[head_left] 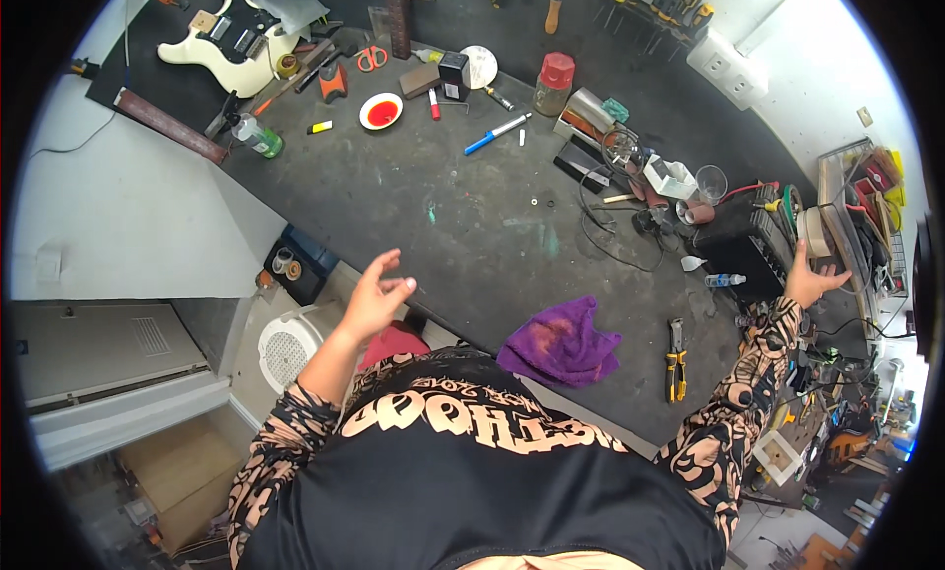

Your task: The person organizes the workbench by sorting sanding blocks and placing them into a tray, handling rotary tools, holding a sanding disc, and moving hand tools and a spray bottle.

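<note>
My left hand (374, 296) hovers over the near left edge of the dark workbench (394, 216), empty, its fingers apart and slightly curled. At the far right, my right hand (813, 279) reaches out with fingers spread beside a beige tape roll (814, 233). One fingertip is close to the roll; whether it touches I cannot tell. A black box-shaped device (738, 243) and a small clear bottle with a blue label (725, 281) are to the left of that hand. Between my arms lie a crumpled purple cloth (561, 344) and yellow-and-black pliers (675, 363).
A white bowl of red liquid (381, 111), a blue pen-like tool (497, 135) and a jar with a red lid (554, 83) stand farther back. A cream guitar body (241, 78) lies at back left. Loose black cable (615, 250) loops over the bench's right side.
</note>
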Demonstrator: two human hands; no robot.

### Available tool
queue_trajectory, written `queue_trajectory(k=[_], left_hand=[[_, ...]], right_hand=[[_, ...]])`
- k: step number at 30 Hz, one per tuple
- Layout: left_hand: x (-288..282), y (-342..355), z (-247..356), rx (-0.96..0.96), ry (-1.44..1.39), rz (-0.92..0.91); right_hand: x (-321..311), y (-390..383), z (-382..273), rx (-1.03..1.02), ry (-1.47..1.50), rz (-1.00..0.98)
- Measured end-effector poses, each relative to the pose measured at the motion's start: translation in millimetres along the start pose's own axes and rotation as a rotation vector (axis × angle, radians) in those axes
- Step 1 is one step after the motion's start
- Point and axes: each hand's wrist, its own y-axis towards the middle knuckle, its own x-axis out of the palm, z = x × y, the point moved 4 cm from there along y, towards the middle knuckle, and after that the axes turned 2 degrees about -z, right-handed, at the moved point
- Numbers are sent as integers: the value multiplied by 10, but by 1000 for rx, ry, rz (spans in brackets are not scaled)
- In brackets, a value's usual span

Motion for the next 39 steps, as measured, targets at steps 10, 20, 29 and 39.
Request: queue_trajectory(k=[10,20,29,39], left_hand=[[-1112,2602,915,494,747,37],[-771,4820,1222,278,1243,-164],[-1535,4084,1828,653,883,230],[-106,2647,2055,931,499,-226]], right_hand=[[-255,-2306,-944,-122,-100,-145],[-541,-4992,-2452,496,-190,-434],[-518,-5194,-2531,602,-280,-339],[2237,-2413,-2076,13,-222,-386]])
